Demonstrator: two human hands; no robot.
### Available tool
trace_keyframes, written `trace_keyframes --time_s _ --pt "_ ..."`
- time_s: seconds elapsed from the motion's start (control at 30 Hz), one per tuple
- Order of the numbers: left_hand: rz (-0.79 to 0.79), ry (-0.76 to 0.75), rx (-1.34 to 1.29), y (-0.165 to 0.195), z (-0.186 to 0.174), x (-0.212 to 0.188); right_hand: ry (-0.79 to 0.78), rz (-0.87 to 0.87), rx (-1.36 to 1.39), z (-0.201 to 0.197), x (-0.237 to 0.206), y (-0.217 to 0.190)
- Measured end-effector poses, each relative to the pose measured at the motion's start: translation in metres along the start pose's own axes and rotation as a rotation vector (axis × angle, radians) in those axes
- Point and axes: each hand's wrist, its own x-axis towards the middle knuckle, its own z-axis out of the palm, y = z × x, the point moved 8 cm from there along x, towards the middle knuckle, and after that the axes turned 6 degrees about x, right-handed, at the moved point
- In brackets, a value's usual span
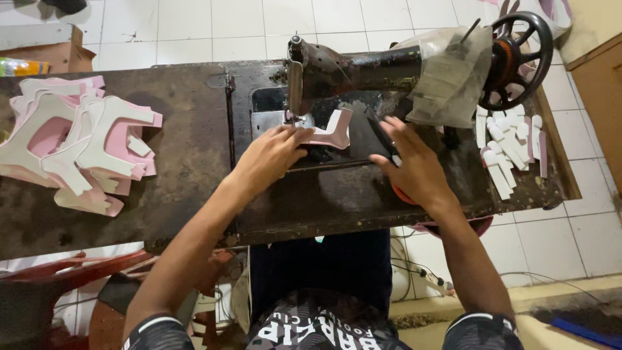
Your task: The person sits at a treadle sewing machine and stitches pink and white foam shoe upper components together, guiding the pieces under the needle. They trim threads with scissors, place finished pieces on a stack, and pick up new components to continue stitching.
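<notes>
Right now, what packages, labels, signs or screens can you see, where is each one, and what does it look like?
Cardboard box: far left, on the floor beyond the table; brown with a white top flap.
Wrapper or packet: beside that box at the left edge; small, green, yellow and orange.
Plastic sheet: draped over the sewing machine's arm by the handwheel; clear, crumpled.
Printed lettering: on the person's shorts, bottom centre; white on black.
No signs or screens.

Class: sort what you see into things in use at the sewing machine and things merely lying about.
In use: left hand, right hand, pink-and-white cut piece, sewing machine.

Lying about: stack of cut pieces, small white strips, cardboard box, cables on the floor.
</notes>
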Motion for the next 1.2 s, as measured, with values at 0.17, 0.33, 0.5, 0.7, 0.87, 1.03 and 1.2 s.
trace_keyframes --time_s 0.17,0.33,0.5,0.7,0.87,1.03,1.2 --pt "0.022 0.026 0.051 -0.013 0.019 0.001 -0.032 -0.256 0.125 0.026 0.065 -0.027" --pt "-0.209 0.076 -0.228 -0.028 0.019 -0.004 -0.243 -0.071 0.671 0.079 0.104 -0.020" --pt "-0.291 0.242 -0.326 -0.024 0.005 -0.003 -0.004 -0.257 0.495 0.087 0.102 -0.021" --pt "-0.392 0.192 -0.368 -0.031 0.008 0.001 0.024 -0.221 0.480 0.085 0.096 -0.014" --pt "-0.388 0.278 -0.327 -0.019 -0.002 0.003 0.095 -0.301 0.419 0.080 0.093 -0.018" --pt "-0.216 0.240 -0.050 0.011 0.010 0.016 0.100 -0.359 0.277 0.084 0.088 -0.012" --pt "-0.279 0.212 -0.089 0.004 0.024 0.019 0.107 -0.365 0.224 0.084 0.086 -0.011"
